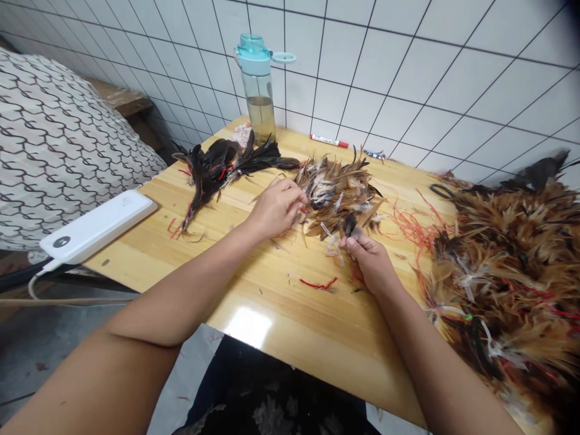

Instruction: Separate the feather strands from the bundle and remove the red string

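My left hand point(278, 208) is closed at the left edge of a pile of brown feathers point(339, 187). Its fingertips touch the pile beside a bit of red string, and what they grip is hidden. Thumb and forefinger of my right hand point(370, 257) pinch a small dark feather point(350, 223) at the near side of the pile. Clear plastic strips point(333, 238) lie just left of those fingertips. A short red string point(318, 284) rests on the wooden table point(272, 284) between my forearms. Bundles of black feathers point(222, 160) tied with red lie beyond my left hand.
A large heap of brown feathers point(521, 254) covers the right side, next to tangled red strings point(417, 226). At the back stand a water bottle point(258, 90) and a red-capped marker point(329, 141) by the tiled wall. A white power bank point(99, 225) juts over the left edge.
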`<state>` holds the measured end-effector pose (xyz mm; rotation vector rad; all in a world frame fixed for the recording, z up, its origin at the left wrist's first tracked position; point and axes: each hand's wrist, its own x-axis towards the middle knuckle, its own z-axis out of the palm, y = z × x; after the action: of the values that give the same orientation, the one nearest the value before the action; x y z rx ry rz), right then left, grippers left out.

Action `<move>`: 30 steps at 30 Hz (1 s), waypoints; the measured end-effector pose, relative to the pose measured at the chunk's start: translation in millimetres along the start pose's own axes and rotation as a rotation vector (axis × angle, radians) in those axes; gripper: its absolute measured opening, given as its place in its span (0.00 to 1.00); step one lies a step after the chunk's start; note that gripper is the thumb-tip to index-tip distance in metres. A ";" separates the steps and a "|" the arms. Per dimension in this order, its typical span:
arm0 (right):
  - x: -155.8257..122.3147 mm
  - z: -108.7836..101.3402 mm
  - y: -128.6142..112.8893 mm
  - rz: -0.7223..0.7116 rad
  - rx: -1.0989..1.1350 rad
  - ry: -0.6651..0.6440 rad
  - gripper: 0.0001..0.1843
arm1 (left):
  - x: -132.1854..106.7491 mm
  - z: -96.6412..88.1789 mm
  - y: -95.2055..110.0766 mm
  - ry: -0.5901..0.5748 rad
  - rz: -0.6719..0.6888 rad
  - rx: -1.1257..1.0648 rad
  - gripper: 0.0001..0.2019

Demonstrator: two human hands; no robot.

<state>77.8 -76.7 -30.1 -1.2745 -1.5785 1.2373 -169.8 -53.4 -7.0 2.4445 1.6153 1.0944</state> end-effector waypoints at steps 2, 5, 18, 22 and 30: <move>-0.1 -0.9 -0.7 0.021 0.040 0.002 0.18 | -0.7 2.7 -9.9 -0.094 -0.031 0.019 0.08; 0.4 -1.5 -0.9 0.037 0.073 0.011 0.18 | -2.2 9.2 -13.0 -0.188 -0.033 0.019 0.08; -0.8 1.0 -4.3 0.030 0.016 0.021 0.19 | -0.9 33.8 -0.2 -0.159 -0.041 -0.057 0.07; -1.2 2.2 -2.5 0.001 -0.012 0.029 0.19 | 2.7 22.3 6.4 -0.079 -0.206 -0.307 0.05; -0.8 3.0 -0.1 -0.015 -0.045 0.054 0.17 | 3.8 16.2 23.9 -0.057 -0.544 -1.128 0.09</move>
<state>75.1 -78.2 -30.7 -1.3105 -1.5827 1.1548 -140.8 -55.8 -8.3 1.2157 1.0359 1.2782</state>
